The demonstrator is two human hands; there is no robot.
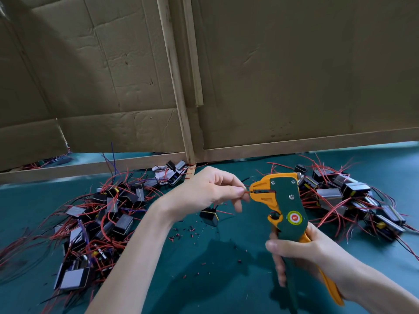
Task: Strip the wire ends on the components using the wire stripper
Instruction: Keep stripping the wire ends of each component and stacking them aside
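One red wire end (246,190) sits in the wire stripper (285,200) mouth, pinched by left hand (210,189); right hand (301,252) clamped round the handles. Its component (209,217) probably dangles below. Next: squeeze, pull.

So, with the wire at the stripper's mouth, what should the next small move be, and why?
Probably squeeze the handles. The left hand pinches a red wire whose end sits in the mouth of the wire stripper, and the right hand grips its handles, so the cut seems set up.
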